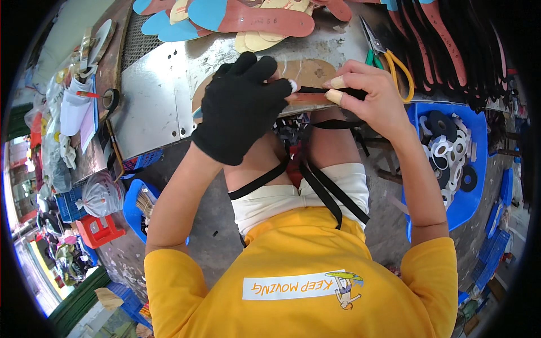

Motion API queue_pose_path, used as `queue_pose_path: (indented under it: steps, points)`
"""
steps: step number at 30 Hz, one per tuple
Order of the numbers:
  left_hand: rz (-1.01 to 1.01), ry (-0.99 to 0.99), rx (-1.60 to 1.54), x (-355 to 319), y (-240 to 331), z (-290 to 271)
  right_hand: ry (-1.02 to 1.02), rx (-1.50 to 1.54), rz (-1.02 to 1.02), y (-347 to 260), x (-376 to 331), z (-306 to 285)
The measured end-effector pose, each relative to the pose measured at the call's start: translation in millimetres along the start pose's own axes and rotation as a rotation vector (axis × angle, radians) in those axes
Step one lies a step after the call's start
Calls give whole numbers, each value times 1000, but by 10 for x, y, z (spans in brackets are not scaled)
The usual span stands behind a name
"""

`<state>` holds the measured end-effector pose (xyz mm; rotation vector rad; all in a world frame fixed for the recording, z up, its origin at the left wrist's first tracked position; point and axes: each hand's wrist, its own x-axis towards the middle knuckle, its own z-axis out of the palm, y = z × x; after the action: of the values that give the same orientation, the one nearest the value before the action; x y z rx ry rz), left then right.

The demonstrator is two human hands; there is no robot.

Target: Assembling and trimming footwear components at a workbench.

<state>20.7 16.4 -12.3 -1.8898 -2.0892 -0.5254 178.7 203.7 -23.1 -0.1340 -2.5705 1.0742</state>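
Observation:
My left hand point(242, 107), in a black glove with bare fingertips, closes on an insole point(310, 97) at the table's near edge. Only a reddish strip of that insole shows; the glove covers most of it. A black strip point(311, 89) runs along its edge toward my right hand point(366, 93), which pinches the strip between thumb and fingers. Pale tape wraps some of the right fingertips. Beneath both hands lies a brown sole-shaped piece point(318, 70) on the metal tabletop point(155, 96). Further black strips point(262, 181) drape over my thighs.
Scissors with orange and green handles point(389, 56) lie beyond my right hand. Blue-and-red insoles point(253, 17) pile at the back; black-edged ones point(445, 45) hang at the right. A blue bin point(479, 191) holds tape rolls. A red stool point(98, 230) stands at left.

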Motion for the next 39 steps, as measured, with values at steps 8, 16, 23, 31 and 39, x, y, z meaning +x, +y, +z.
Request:
queue_pose_path:
  steps: [8, 16, 23, 31, 39]
  points:
    - [-44, -271, -179, 153, 165, -170, 13, -189, -227, -567, 52, 4]
    - [-31, -530, -627, -253, -38, -592, -523, 388, 379, -597, 283, -783]
    - [-486, -315, -1176, -499, 146, -832, -106, 835, 591, -658, -275, -309]
    - [-1064, 245, -1129, -324, 634, -591, 300, 808, 466, -1158, -353, 437]
    - [-857, 723, -1382, -220, 727, -450, 408, 351, 147, -1059, -228, 544]
